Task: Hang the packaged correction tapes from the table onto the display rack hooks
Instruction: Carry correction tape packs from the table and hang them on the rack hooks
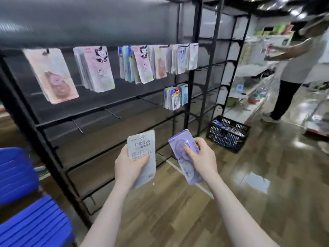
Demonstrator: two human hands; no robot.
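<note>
Head view: left hand (128,164) grips grey pack (142,158); right hand (201,157) grips purple pack (185,155).

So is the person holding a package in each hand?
Yes, the left hand grips a grey-white package and the right hand grips a purple package in front of the rack.

Purple pack (185,157), grey-white pack (142,154)

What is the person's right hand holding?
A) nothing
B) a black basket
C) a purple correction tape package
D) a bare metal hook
C: the right hand grips a purple correction tape package, thumb across its clear front, while the left hand holds a pale grey package.
</note>
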